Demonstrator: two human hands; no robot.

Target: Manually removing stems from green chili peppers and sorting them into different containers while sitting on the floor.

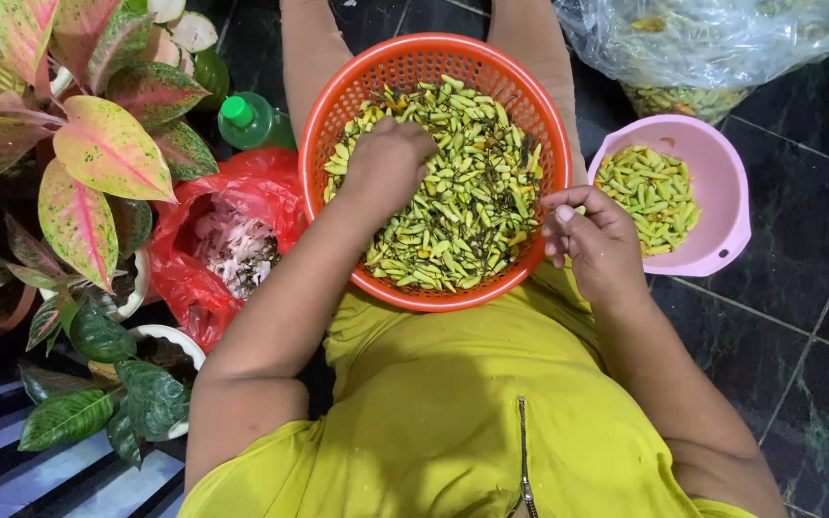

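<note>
The person sits on the dark tiled floor [808, 364] in a yellow-green garment [453, 422], both forearms reaching forward from the bottom of the view. The right hand [595, 240] hovers at the near right rim of the orange basket [323, 125], palm turned inward, fingers curled with thumb and fingertips pinched narrow on one small green chili [580, 209], which sits right at the fingertips, just above the basket's edge. The left arm runs up diagonally from the lower left, and the left hand [390, 158] lies knuckles-up on the heap of chilies [472, 192] in the basket, fingers dug down into them; whether that grip has closed on any cannot be told, since the fingertips are buried. The basket rests between the person's legs, filled with small green and yellowish chilies. To its right, just beside the right hand, a pink bowl [722, 173] holds a smaller batch of green chilies. To the left of the left arm a red bag [194, 278] lies open with pale scraps inside, next to potted plants [88, 163] with pink-and-green leaves. Farther off stand a green bottle [247, 120] and a clear plastic bag [702, 43] of more chilies.
</note>
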